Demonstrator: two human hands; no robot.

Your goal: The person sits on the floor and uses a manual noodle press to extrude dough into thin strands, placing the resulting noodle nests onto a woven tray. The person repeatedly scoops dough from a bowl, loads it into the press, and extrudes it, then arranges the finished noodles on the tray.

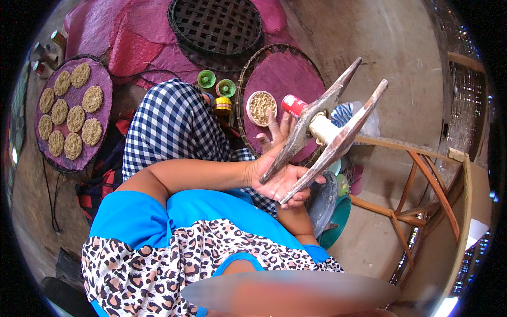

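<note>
My left hand is closed round the lower ends of a two-bar wooden hand press, which is raised and tilted. A pale cylinder joins its bars, and a red cylinder shows at its far side; whether that belongs to the press I cannot tell. My right arm passes beneath the left hand. My right hand has its fingers spread, with nothing seen in them, beside a small round white-rimmed dish of pale dough strands. That dish rests on a round pink-lined woven tray.
To the left, a round tray bears several coiled dough discs. Small green moulds and a yellow container sit by my knee. A dark woven basket lies beyond. Basins and a wooden frame stand right.
</note>
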